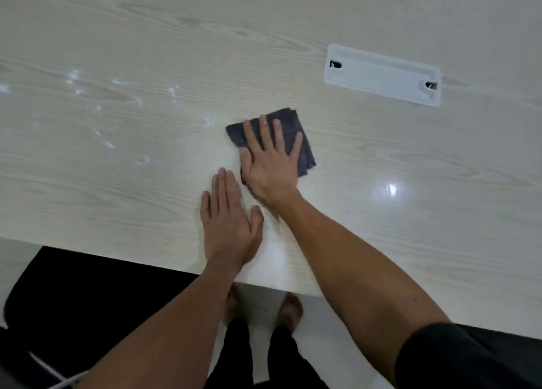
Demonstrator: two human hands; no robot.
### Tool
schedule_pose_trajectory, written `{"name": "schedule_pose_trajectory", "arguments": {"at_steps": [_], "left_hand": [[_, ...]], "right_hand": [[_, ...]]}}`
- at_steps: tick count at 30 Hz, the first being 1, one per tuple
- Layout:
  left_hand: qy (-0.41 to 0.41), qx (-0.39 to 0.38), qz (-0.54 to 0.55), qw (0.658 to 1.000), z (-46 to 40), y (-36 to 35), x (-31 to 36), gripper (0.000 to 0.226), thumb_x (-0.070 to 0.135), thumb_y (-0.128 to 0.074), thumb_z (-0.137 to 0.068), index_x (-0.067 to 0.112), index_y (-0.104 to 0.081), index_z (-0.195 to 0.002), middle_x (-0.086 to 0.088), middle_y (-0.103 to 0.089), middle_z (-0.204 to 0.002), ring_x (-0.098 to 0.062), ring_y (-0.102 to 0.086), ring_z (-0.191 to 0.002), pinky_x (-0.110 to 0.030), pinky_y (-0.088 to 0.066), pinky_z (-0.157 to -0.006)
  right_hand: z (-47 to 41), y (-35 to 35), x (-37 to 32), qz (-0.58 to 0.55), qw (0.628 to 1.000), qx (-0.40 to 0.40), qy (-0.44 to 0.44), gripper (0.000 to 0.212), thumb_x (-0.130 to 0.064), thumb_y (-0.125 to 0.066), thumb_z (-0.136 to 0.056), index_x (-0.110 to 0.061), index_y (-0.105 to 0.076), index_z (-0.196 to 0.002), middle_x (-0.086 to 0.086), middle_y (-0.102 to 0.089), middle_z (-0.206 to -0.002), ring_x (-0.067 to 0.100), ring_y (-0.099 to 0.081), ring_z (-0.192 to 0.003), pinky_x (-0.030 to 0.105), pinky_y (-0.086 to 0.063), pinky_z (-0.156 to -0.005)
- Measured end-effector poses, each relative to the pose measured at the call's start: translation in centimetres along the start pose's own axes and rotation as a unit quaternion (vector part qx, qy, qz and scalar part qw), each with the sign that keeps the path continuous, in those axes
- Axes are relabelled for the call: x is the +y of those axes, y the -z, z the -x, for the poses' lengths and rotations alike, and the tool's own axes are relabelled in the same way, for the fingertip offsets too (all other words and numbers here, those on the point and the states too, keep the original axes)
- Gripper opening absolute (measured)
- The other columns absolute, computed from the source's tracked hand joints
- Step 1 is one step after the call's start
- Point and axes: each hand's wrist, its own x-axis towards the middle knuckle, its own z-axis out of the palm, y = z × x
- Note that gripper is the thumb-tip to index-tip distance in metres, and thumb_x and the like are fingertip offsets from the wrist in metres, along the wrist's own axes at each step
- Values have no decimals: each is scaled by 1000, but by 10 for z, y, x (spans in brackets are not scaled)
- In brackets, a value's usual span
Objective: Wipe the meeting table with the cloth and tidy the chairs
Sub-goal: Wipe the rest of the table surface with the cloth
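A folded dark grey cloth (pixel 296 124) lies on the pale wood-grain meeting table (pixel 117 183). My right hand (pixel 269 159) presses flat on top of the cloth, fingers spread, covering its near half. My left hand (pixel 230 221) rests flat on the bare tabletop just beside and nearer than the right, close to the table's front edge, holding nothing. A black chair seat (pixel 88 294) shows under the table's front edge at the lower left.
A white rectangular cable cover (pixel 381 74) is set into the table at the upper right. Wet streaks and smears (pixel 102 109) glint on the tabletop to the left. My legs and feet (pixel 264 312) stand on the light floor below the edge.
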Motion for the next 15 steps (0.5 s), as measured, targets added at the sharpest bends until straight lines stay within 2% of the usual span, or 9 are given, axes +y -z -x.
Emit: {"name": "schedule_pose_trajectory", "arguments": {"at_steps": [3,5,7,9,12,13,15], "left_hand": [[9,28,97,995,4,8,-6,84,40,-38,-94,3,-12,-164,-12,-13,-174,-25,-11,-161,-46,-8,-131],[-13,33,119,992,5,14,-14,80,40,-40,-95,3,-19,-163,-11,-18,-173,-26,-15,-161,-46,-10,-131],[-29,30,94,995,1,22,-29,76,42,-41,-99,4,-24,-162,-12,-21,-172,-27,-17,-160,-46,-13,-130],[-25,20,47,998,-2,29,-50,76,46,-41,-101,4,-24,-162,-12,-19,-173,-27,-16,-161,-47,-15,-130],[-7,9,-1,1000,-10,36,-87,81,53,-40,-101,5,-21,-163,-12,-15,-174,-27,-12,-161,-48,-13,-130],[3,10,-7,1000,-12,39,-98,83,54,-39,-100,5,-20,-163,-13,-15,-174,-27,-11,-162,-49,-12,-130],[17,18,-18,1000,-15,41,-115,84,56,-37,-99,3,-22,-163,-15,-18,-173,-29,-14,-161,-50,-12,-130]], "right_hand": [[8,6,22,55,968,-70,234,56,-51,-18,-112,-41,-15,-167,-8,-12,-176,19,-1,-164,58,10,-128],[19,16,60,75,959,-76,262,54,-53,-17,-112,-45,-10,-165,-13,-12,-175,16,-1,-164,52,14,-128],[36,26,97,72,984,-34,159,55,-55,-17,-112,-46,-11,-166,-12,-10,-176,17,1,-164,57,13,-127],[58,31,115,44,999,0,-25,57,-56,-15,-111,-45,-9,-167,-9,-3,-177,18,6,-164,62,14,-125],[87,20,83,-20,958,37,-285,62,-56,-12,-109,-40,0,-168,-4,7,-177,23,12,-163,70,14,-121],[91,14,59,-41,939,52,-337,63,-55,-12,-109,-37,2,-168,-1,9,-177,25,14,-162,73,13,-120],[89,-5,5,-59,927,66,-365,66,-55,-11,-109,-31,4,-168,5,11,-177,29,16,-162,76,12,-117]]}}
